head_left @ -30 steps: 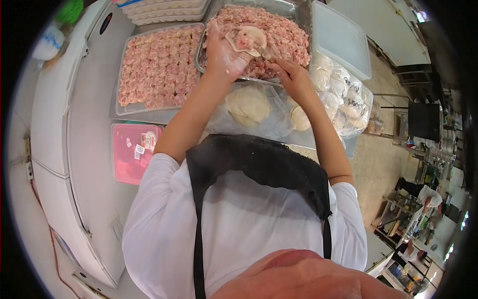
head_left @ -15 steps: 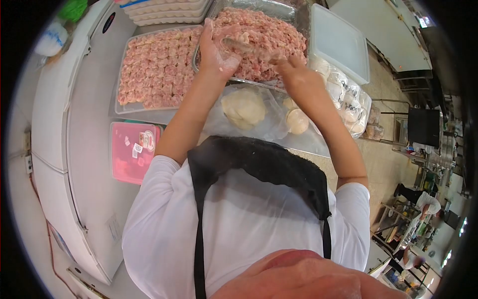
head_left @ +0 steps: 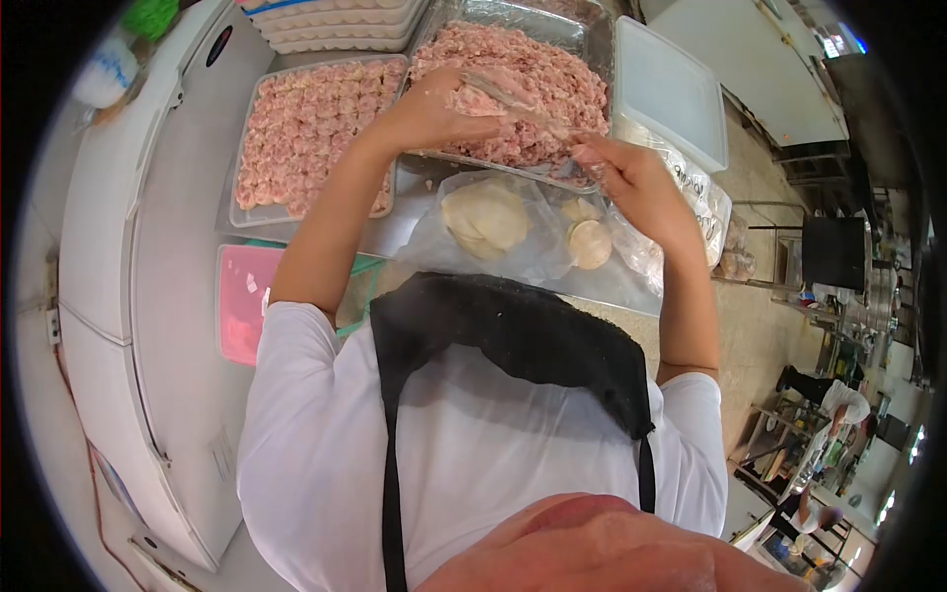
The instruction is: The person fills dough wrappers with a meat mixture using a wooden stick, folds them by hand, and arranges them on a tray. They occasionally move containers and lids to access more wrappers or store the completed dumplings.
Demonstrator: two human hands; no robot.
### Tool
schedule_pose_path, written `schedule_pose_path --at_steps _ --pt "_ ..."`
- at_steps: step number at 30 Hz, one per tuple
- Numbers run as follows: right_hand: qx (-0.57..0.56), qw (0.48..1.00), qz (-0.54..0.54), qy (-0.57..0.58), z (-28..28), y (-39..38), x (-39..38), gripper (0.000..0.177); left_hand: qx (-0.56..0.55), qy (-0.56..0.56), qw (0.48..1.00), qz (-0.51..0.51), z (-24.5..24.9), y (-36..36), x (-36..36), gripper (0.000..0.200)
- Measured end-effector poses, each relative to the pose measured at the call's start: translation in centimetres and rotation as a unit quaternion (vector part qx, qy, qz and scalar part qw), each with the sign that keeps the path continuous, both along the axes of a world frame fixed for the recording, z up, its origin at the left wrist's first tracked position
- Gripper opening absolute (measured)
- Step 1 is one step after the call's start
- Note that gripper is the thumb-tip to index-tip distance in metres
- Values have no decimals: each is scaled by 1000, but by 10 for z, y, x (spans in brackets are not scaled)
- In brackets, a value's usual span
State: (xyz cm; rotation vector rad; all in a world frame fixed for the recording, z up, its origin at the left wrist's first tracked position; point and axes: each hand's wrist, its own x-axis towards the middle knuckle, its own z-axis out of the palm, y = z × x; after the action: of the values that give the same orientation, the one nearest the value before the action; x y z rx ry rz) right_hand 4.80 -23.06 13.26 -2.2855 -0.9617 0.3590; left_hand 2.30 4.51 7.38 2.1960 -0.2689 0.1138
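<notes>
My right hand [head_left: 636,183] is closed around the end of a narrow, flat spatula [head_left: 508,92], which is smeared with meat and slants left over the minced meat [head_left: 552,74]. My left hand [head_left: 434,113] is cupped at the left side of the meat, near the blade's far end. Something pinkish lies within its curled fingers, too smeared to make out. The minced meat fills a deep metal pan [head_left: 589,39]. Just below the pan, a stack of pale round wrappers [head_left: 483,219] sits on clear plastic, with more wrappers [head_left: 590,244] to its right.
Left of the pan, a tray [head_left: 237,212] holds rows of meat-filled dumplings [head_left: 311,128]. Stacked white trays [head_left: 340,30] stand behind it. A lidded clear container [head_left: 671,89] and bagged wrappers [head_left: 698,202] are at the right. A pink-lidded box [head_left: 247,296] lies lower left.
My left hand has turned from raised fingers to a sideways cup and dropped lower. My right hand has moved right and down with the spatula.
</notes>
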Motion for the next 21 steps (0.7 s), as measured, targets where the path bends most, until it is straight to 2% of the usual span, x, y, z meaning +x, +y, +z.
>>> schedule_pose_path --at_steps 2,5,7,9,10,11,12,13,14,16,17,18,20,21 --pt "15 999 28 -33 -20 2 2 28 6 49 999 22 3 -1 1 71" --pt "-9 998 33 -61 -40 2 22 26 -20 133 991 -8 6 -2 1 63" --pt "-19 993 23 -114 -44 -5 37 25 -76 57 993 73 -30 -5 13 62" --pt "-83 980 -55 -173 -29 5 13 26 -122 45 987 92 -55 -2 29 62" --pt "-115 968 -93 -201 -24 9 5 27 -141 74 985 71 -59 0 34 63" --pt "-88 973 -73 -202 -39 8 9 27 -161 104 980 49 -64 2 37 65" --pt "-62 976 -55 -202 -70 5 16 28 -109 96 988 42 -57 0 36 65" --pt "-36 979 -38 -199 -96 3 22 28 -57 91 994 31 -44 -4 31 66" --pt "-61 980 -47 -183 -106 -5 33 27 -5 86 996 19 -38 -10 25 66" --pt "-109 980 -59 -158 -110 -28 51 25 -14 141 988 58 -36 -12 14 73" --pt "-133 978 -71 -143 -112 -40 55 25 -14 117 992 50 -35 -11 12 74" --pt "-155 980 -63 -103 -91 -46 53 28 -14 92 995 42 -34 -9 10 74" --pt "-52 994 -92 -29 -59 -53 41 31 -13 -63 998 -18 -33 -9 6 68" --pt "1 995 -104 7 -48 -54 37 33 -11 -51 998 -36 -23 -13 4 66"
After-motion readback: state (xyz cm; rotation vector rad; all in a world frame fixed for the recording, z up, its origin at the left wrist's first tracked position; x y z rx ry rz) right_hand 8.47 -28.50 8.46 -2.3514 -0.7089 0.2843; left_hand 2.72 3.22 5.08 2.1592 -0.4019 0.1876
